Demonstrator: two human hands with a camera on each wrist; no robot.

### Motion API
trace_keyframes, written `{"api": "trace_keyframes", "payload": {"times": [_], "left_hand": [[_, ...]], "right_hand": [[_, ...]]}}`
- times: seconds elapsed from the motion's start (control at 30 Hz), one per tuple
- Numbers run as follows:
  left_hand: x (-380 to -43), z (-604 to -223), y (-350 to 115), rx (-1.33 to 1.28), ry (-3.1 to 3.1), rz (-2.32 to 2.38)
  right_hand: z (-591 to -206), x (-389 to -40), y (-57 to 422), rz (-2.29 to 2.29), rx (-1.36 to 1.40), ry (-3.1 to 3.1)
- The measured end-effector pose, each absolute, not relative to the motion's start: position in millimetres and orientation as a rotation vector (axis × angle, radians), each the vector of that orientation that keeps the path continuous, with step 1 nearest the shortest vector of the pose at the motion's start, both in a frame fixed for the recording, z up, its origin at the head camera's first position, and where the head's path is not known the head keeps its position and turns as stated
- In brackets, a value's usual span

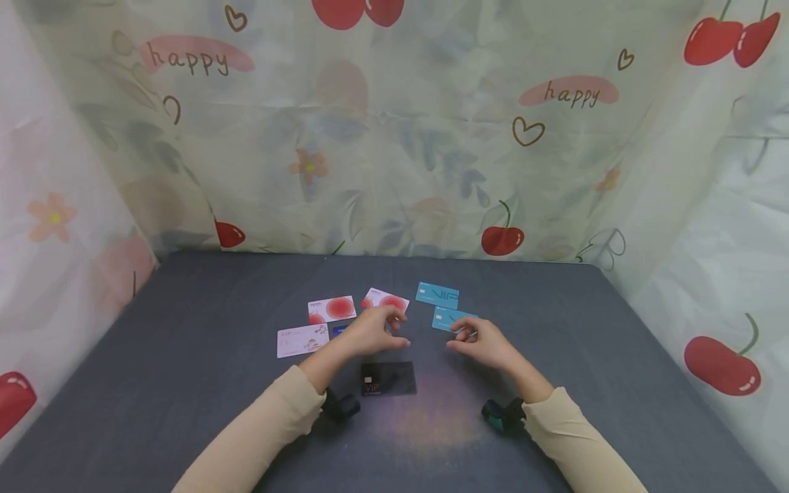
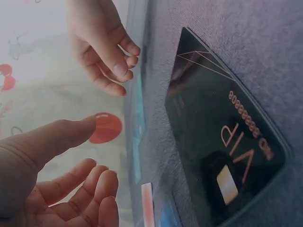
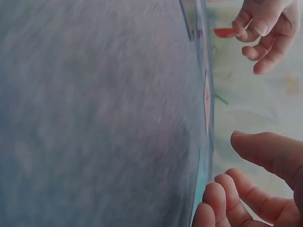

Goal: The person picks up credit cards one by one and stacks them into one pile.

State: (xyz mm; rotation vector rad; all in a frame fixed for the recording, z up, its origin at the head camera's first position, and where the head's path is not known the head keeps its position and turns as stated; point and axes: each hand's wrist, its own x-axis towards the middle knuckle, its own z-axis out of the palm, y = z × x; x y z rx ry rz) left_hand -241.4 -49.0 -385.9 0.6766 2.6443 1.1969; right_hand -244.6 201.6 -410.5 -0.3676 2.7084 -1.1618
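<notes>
My left hand [image 1: 372, 331] hovers over the table with loosely bent fingers and holds nothing; its thumb stands apart from the fingers in the left wrist view. Facing it, my right hand [image 1: 483, 344] is likewise relaxed, with nothing in it. A black VIP card [image 1: 394, 380] lies flat, nearer to me than the left hand. Two light-blue cards, an upper one [image 1: 437, 295] and a lower one [image 1: 448, 318], lie beyond the right hand, which partly covers the lower. Two white cards with red circles, a left one [image 1: 320, 311] and a right one [image 1: 385, 298], lie beyond the left hand.
A pale pink card [image 1: 302, 341] lies left of the left forearm, beside a dark-blue card [image 1: 338, 331] mostly hidden by that hand. All rest on a dark grey tabletop [image 1: 203, 356]. A printed curtain [image 1: 394, 171] hangs behind and along both sides.
</notes>
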Motion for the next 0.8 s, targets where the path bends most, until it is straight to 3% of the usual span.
{"api": "trace_keyframes", "payload": {"times": [0.8], "left_hand": [[-277.5,-399.7,5.7,0.540,2.684,1.111]], "right_hand": [[-414.4,-272.7,233.7,-1.106,-0.059,2.739]]}}
